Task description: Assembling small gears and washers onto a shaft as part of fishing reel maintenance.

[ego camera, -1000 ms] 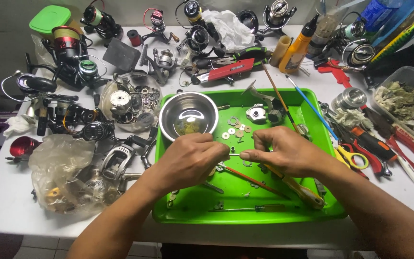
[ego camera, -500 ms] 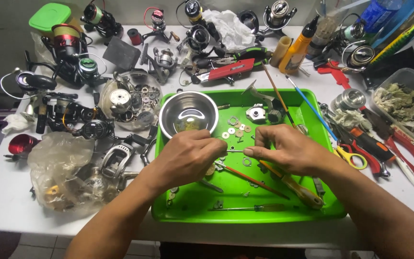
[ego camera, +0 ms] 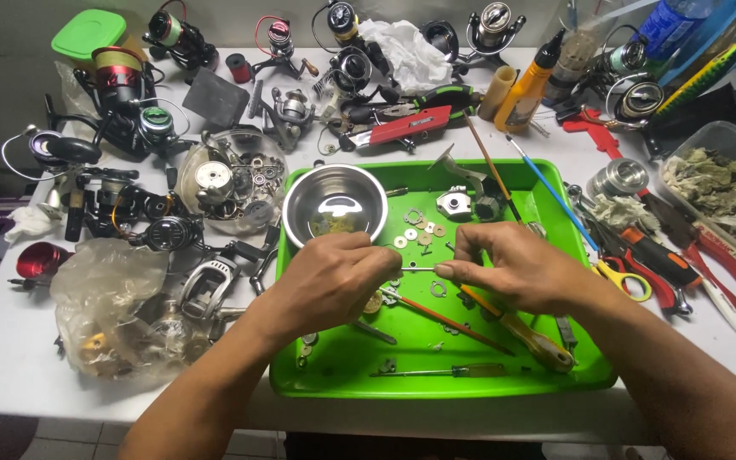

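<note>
While both hands meet over the middle of the tray, these lines run from them outward.

Left hand (ego camera: 330,281): curled, fingertips pinched on one end of a thin metal pin (ego camera: 417,269); the palm hides the grip itself.

Right hand (ego camera: 517,268): thumb and forefinger nipped on the pin's other end, remaining fingers folded loosely under.

Thin metal pin: level between the two hands, just above the tray floor, likely so anything dropped lands inside the tray.

Green tray (ego camera: 555,388): raised rim walls in the loose parts; it sits at the near table edge, square to the person.

Washers (ego camera: 419,230): small rings and discs set out in a loose cluster just beyond the hands, apart from each other, seemingly to keep them sortable.

Steel bowl (ego camera: 335,204): on the tray's far left corner, a little yellowish residue at the bottom; near the left hand.

Screwdrivers (ego camera: 517,328): one with a yellowish wooden handle under the right wrist, a slimmer one near the front rim; both flat, in reach.

Grey reel part (ego camera: 454,204): near the tray's far edge, just beside the washers.

Scissors and pliers (ego camera: 641,273): off the tray, right, handles toward the person.

Fishing reels (ego camera: 129,128): many, whole and stripped, crowded over the far and left table.

Plastic bag (ego camera: 108,307): crumpled, left of tray, holding parts.
</note>
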